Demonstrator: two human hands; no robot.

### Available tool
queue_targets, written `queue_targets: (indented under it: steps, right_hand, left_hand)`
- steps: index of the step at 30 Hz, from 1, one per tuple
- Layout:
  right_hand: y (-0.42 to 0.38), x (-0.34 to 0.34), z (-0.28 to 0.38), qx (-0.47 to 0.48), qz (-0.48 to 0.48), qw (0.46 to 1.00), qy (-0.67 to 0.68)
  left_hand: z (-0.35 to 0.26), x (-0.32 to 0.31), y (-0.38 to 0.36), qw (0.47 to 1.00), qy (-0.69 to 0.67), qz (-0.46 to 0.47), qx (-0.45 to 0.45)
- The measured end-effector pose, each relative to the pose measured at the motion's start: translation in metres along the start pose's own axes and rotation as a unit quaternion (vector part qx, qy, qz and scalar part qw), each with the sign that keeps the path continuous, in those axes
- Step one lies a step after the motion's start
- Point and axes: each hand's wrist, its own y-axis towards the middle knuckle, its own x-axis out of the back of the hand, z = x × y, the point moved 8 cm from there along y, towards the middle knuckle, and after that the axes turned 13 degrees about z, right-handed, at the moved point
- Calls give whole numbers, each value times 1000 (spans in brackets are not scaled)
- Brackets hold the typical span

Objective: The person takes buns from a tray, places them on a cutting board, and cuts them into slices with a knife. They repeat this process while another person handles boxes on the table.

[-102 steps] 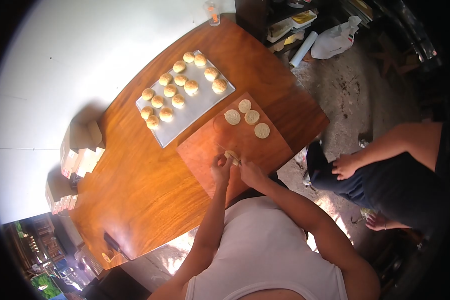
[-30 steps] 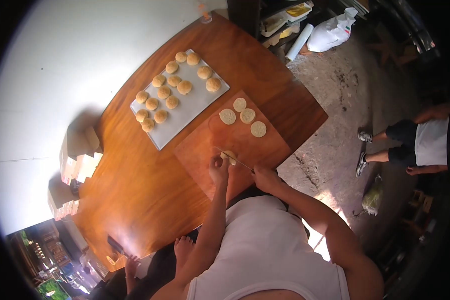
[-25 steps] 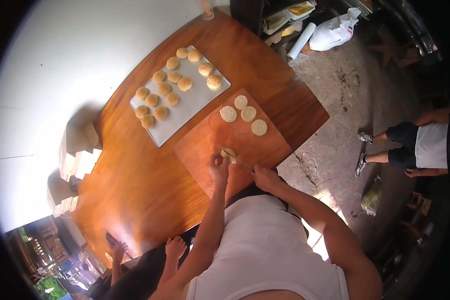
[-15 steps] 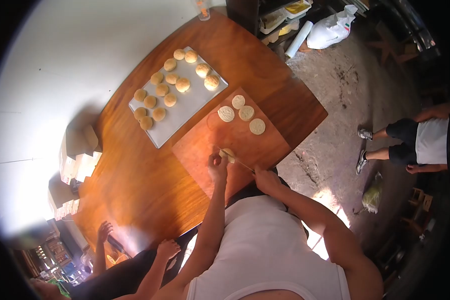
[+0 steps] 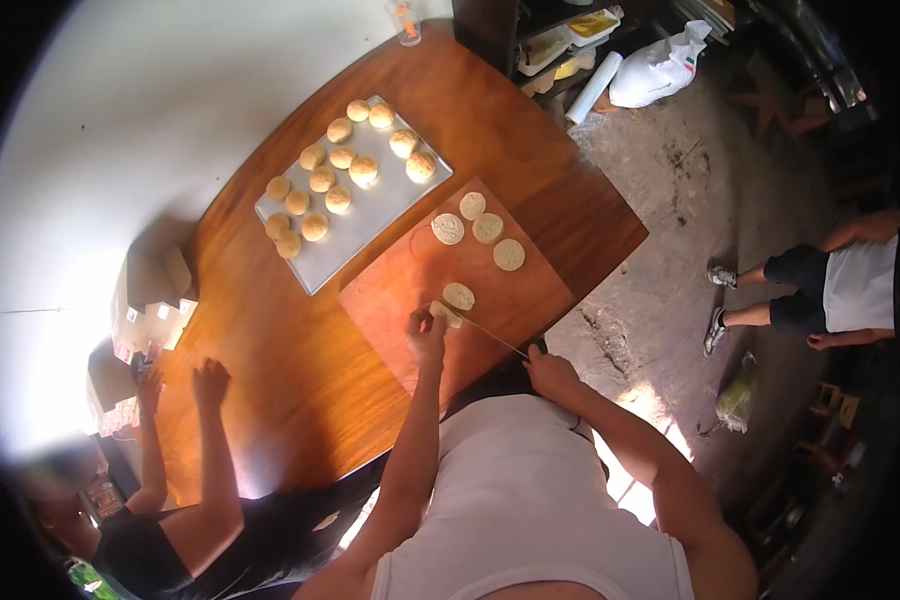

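Note:
My right hand (image 5: 553,377) is closed around the handle of a knife. The thin blade (image 5: 494,336) slants left across the orange-brown board (image 5: 390,297) and its tip reaches a bun half (image 5: 444,314). The fingers of my left hand (image 5: 427,334) pinch that bun half at its left edge. Just beyond it lies another bun half (image 5: 459,295), pale cut face up. Several more round bread halves, one of them here (image 5: 509,255), lie pale side up at the board's far right.
Beyond the board, a metal tray (image 5: 315,272) carries several whole buns on the wooden table (image 5: 510,110). At left, a co-worker's hands (image 5: 210,382) are near cardboard boxes (image 5: 155,322). Another person (image 5: 850,280) stands at right. A glass (image 5: 407,22) is at the far edge.
The bun under the knife now shows as two separate halves, one lying cut face up. My right hand has shifted slightly right and nearer. The co-worker at left has reached toward the boxes.

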Motion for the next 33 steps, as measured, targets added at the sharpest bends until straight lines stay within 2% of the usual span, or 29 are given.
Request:
queue_targets:
  steps: [4, 6, 7, 9, 12, 15, 18, 22, 24, 28, 33]
  right_hand:
    - [-13, 5, -23, 15, 19, 1000, -14]
    - [-22, 6, -30, 14, 11, 1000, -9]
    - [-27, 8, -33, 6, -2, 1000, 12]
    - [-32, 10, -36, -2, -14, 999, 34]
    - [-33, 12, -36, 1, -20, 999, 35]
    - [-30, 19, -36, 5, -49, 997, 58]
    - [-26, 26, -34, 10, -77, 994, 72]
    - [-24, 36, -36, 19, -93, 992, 87]
    - [-24, 39, -37, 21, -97, 991, 91]
    - [-22, 42, -42, 10, -105, 989, 106]
    - [-23, 52, -42, 19, -129, 982, 135]
  left_hand:
    - [-3, 15, -2, 999, 30, -14, -19]
    - [3, 26, -7, 998, 40, -25, 51]
    - [3, 29, -6, 998, 41, -29, 50]
    - [-5, 30, -5, 988, 153, -28, 25]
    - [-8, 32, -7, 972, 230, -29, 37]
    - [-16, 32, -6, 951, 300, -38, 57]
    - [-19, 32, -3, 946, 323, -15, 40]
    - [-21, 44, 15, 953, 297, 33, 56]
    - [-28, 45, 30, 988, 144, 46, 43]
    - [-59, 11, 60, 995, 63, 69, 21]
    - [-50, -50, 98, 985, 126, 107, 47]
